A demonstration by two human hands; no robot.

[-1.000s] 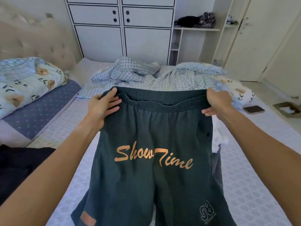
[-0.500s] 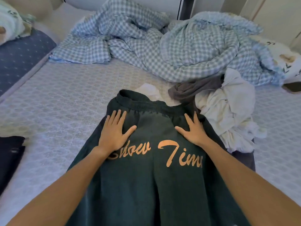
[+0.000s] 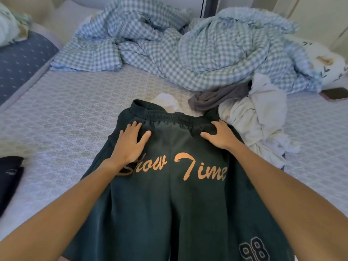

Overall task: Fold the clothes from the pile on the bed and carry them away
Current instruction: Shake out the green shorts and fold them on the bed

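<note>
Dark green shorts [image 3: 169, 204] with orange "Show Time" lettering lie spread flat on the bed [image 3: 56, 113], waistband away from me. My left hand [image 3: 130, 142] presses flat on the shorts just below the waistband on the left, fingers straight. On the right side my right hand [image 3: 220, 137] presses flat in the same way, fingers spread. The pile of clothes [image 3: 254, 117], white and grey garments, lies just right of the shorts. A white piece [image 3: 165, 102] pokes out beyond the waistband.
A crumpled blue checked blanket [image 3: 188, 49] covers the far part of the bed. A dark folded garment [image 3: 9, 178] sits at the left edge. A phone [image 3: 335, 93] lies at the far right, near a floral pillow [image 3: 327, 63].
The shorts were held up by the waistband, then laid down on the bed. Both hands let go and now press flat, having slid slightly up toward the waistband.
</note>
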